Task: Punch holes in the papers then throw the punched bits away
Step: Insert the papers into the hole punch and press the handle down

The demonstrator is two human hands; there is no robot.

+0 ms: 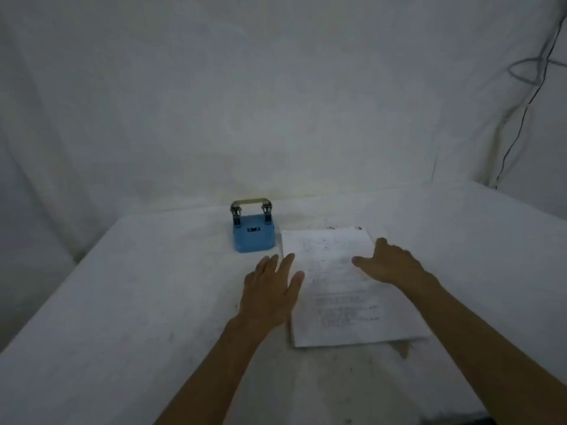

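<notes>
A white cloth (107, 302) covers the table and hangs as a backdrop behind it, with dark cables (521, 96) trailing down at the far right. On the cloth, right of centre, the papers (340, 302) lie flat as a stack, printed side up, short edge toward the back. Just beside the stack's far left corner stands the blue hole punch (253, 237), its metal lever raised, close to the papers but apart from them.

The person's left hand (271, 292) is spread flat with fingers extended, at the stack's left edge, gripping nothing; whether it presses the cloth or hovers cannot be told. The right hand (389, 262) is also open, fingers splayed over the upper right part of the stack, seemingly resting on it, holding nothing yet.

The task looks to be at its very start: no holes are visible and the punch is untouched. The step in hand appears to be gathering the sheets. The next move likely calls for squaring the stack, lifting it by both sides, and sliding one edge into the punch's slot before pressing the lever.
</notes>
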